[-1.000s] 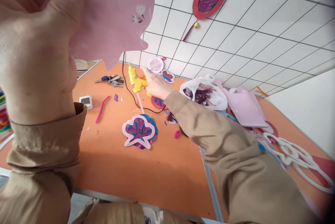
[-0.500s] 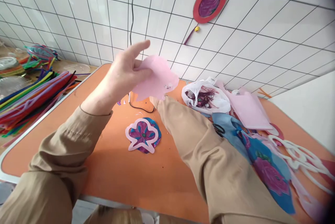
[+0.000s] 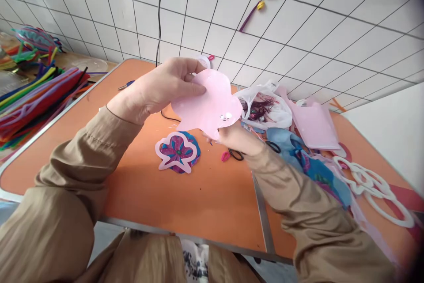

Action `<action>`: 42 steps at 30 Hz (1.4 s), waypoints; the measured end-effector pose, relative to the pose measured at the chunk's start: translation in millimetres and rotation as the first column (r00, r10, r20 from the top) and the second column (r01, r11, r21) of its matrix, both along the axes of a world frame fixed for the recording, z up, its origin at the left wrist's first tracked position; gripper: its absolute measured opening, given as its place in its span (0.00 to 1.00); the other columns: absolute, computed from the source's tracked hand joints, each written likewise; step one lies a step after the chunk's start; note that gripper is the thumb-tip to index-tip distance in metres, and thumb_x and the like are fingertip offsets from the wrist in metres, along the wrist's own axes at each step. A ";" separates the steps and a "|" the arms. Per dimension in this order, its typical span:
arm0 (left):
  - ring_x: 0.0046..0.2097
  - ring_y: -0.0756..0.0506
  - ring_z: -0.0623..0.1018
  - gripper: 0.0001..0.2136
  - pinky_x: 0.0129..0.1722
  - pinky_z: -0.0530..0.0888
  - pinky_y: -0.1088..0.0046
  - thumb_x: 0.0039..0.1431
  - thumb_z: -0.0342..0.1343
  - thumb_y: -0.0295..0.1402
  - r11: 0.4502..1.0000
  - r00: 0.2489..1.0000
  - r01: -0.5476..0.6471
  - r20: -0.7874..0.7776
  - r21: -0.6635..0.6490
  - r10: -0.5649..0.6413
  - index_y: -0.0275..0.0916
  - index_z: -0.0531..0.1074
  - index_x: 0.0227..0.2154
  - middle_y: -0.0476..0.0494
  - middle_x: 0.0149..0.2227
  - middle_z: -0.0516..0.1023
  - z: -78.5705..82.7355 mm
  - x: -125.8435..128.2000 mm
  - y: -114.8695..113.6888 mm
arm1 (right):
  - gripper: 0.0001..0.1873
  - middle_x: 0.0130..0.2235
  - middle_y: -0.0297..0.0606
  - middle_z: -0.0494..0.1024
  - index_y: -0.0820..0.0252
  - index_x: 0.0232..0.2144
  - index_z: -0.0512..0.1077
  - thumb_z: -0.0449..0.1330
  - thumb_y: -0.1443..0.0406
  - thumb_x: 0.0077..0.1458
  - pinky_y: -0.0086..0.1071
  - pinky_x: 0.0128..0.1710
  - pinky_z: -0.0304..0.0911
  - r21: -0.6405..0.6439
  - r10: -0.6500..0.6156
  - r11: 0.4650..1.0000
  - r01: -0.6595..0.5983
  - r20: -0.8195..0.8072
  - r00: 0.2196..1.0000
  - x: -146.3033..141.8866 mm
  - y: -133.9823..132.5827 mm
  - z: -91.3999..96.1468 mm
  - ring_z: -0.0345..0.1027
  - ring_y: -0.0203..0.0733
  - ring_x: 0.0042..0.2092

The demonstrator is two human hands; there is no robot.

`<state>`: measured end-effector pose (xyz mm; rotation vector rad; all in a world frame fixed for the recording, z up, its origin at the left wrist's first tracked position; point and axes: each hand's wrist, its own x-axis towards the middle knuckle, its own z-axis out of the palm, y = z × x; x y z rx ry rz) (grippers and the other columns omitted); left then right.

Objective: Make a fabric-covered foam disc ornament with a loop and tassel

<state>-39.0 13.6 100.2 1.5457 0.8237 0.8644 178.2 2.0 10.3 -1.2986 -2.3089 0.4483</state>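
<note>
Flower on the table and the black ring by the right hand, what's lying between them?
A small bright pink loop lies on the orange table between the flower and the black ring, seen in the head view.

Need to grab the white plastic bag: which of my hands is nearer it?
Right. The right hand sits just beside the white plastic bag; the left hand is farther left, gripping the pink sheet.

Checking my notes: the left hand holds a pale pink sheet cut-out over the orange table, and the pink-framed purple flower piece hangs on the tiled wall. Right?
No: the head view shows the pink-framed purple flower piece lying flat on the orange table, not hanging up. The left hand does hold the pale pink sheet cut-out over that table.
</note>
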 end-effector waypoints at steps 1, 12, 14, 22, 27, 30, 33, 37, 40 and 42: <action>0.21 0.57 0.72 0.05 0.24 0.61 0.84 0.57 0.55 0.19 1.000 1.000 -0.004 -0.021 0.000 0.004 0.31 0.73 0.34 0.55 0.22 0.77 -0.5 1.6 -0.7 | 0.05 0.25 0.33 0.79 0.60 0.31 0.76 0.61 0.70 0.59 0.29 0.26 0.68 -0.046 0.012 0.999 -0.011 0.005 1.000 -1.2 -11.6 -4.2 0.73 0.36 0.25; 0.25 0.56 0.73 0.06 0.26 0.62 0.82 0.55 0.57 0.22 0.998 0.992 -0.013 -0.125 0.057 0.020 0.31 0.76 0.35 0.51 0.26 0.78 -7.0 5.6 -2.7 | 0.11 0.27 0.35 0.80 0.58 0.29 0.78 0.57 0.70 0.59 0.32 0.32 0.63 -0.041 -0.083 0.996 0.085 0.048 0.995 9.5 -24.3 -14.8 0.74 0.41 0.30; 0.24 0.57 0.72 0.06 0.27 0.61 0.82 0.56 0.57 0.24 0.996 0.991 -0.012 -0.129 0.091 0.024 0.31 0.76 0.36 0.51 0.27 0.78 -7.3 3.0 -1.6 | 0.09 0.26 0.34 0.79 0.57 0.28 0.78 0.59 0.72 0.54 0.31 0.29 0.61 -0.058 -0.140 0.988 0.145 0.082 0.987 32.6 -20.3 -8.0 0.73 0.40 0.29; 0.30 0.58 0.73 0.08 0.36 0.64 0.77 0.58 0.56 0.26 0.985 0.972 -0.068 -0.212 0.158 0.102 0.24 0.73 0.38 0.53 0.26 0.75 -1.0 -3.7 -1.6 | 0.08 0.33 0.35 0.83 0.58 0.33 0.80 0.59 0.70 0.58 0.31 0.36 0.63 -0.128 -0.048 0.989 0.071 0.174 0.984 34.1 -24.6 -14.1 0.75 0.38 0.33; 0.32 0.54 0.76 0.08 0.38 0.67 0.76 0.58 0.56 0.27 0.985 0.967 -0.085 -0.224 0.153 0.119 0.26 0.73 0.38 0.53 0.26 0.75 -1.6 -2.6 -1.2 | 0.10 0.37 0.46 0.82 0.62 0.35 0.78 0.58 0.64 0.64 0.34 0.38 0.64 0.007 -0.145 0.989 0.151 0.310 0.940 -23.4 -17.9 -34.5 0.76 0.45 0.39; 0.30 0.54 0.75 0.07 0.37 0.67 0.78 0.57 0.58 0.27 0.989 0.974 -0.084 -0.198 0.126 0.108 0.27 0.74 0.37 0.53 0.26 0.76 -1.4 -0.8 -1.0 | 0.10 0.40 0.51 0.81 0.64 0.40 0.77 0.55 0.66 0.65 0.37 0.40 0.65 0.025 -0.144 0.989 0.144 0.334 0.932 -41.9 -12.8 -43.7 0.76 0.51 0.43; 0.27 0.56 0.74 0.05 0.35 0.66 0.79 0.55 0.59 0.26 0.990 0.985 -0.062 -0.152 0.128 0.081 0.28 0.74 0.34 0.53 0.25 0.76 -0.3 -1.5 -0.7 | 0.10 0.38 0.50 0.81 0.64 0.38 0.76 0.55 0.68 0.65 0.37 0.40 0.65 0.011 -0.101 0.995 0.103 0.328 0.939 -44.6 -11.3 -46.4 0.76 0.50 0.41; 0.27 0.53 0.75 0.05 0.32 0.67 0.77 0.55 0.60 0.26 0.986 0.993 -0.018 -0.115 0.165 0.037 0.31 0.75 0.35 0.49 0.28 0.78 1.3 -5.5 0.7 | 0.08 0.39 0.47 0.81 0.64 0.39 0.74 0.54 0.69 0.65 0.35 0.40 0.64 0.010 -0.033 0.999 0.031 0.287 0.957 -38.2 -13.8 -41.1 0.75 0.47 0.41; 0.30 0.50 0.76 0.05 0.33 0.69 0.75 0.54 0.60 0.25 0.982 0.984 -0.066 -0.152 0.177 0.093 0.33 0.74 0.35 0.47 0.30 0.78 3.1 -7.5 2.1 | 0.06 0.35 0.40 0.81 0.61 0.37 0.73 0.56 0.71 0.62 0.32 0.39 0.65 0.006 0.037 0.999 -0.039 0.180 0.983 -31.7 -15.7 -34.8 0.75 0.42 0.37; 0.32 0.48 0.76 0.05 0.36 0.71 0.72 0.54 0.60 0.24 0.975 0.972 -0.117 -0.178 0.186 0.151 0.33 0.73 0.34 0.46 0.30 0.77 4.4 -7.7 2.8 | 0.07 0.35 0.39 0.81 0.61 0.36 0.73 0.57 0.74 0.58 0.31 0.39 0.66 -0.003 0.094 0.996 -0.094 0.005 0.996 -27.3 -16.6 -30.7 0.75 0.40 0.37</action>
